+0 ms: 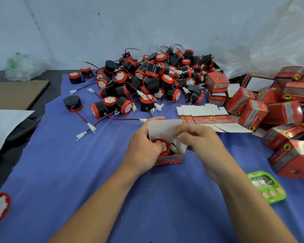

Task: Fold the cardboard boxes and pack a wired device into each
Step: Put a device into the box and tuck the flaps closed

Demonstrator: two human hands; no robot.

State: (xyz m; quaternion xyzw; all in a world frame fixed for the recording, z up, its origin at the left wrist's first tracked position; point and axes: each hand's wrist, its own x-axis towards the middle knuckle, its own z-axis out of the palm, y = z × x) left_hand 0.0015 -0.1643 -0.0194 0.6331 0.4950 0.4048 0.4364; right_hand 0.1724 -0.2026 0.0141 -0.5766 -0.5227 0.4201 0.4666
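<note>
Head: blue cloth [68,163] w/ devices [153,81], wall [95,23]

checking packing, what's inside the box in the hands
A red-rimmed device with a white face sits in the box, a white plug beside it. The left hand covers part of it; its body and wire are hidden.

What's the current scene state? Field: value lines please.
surface: blue cloth
in work: open box, lid flap up, device inside
left hand: grips the box's left side
right hand: pinches a box flap
unpacked: device pile, behind the box
blanks: flat cartons, behind-right
heaped: folded boxes, far right
other: green timer, near right
</note>
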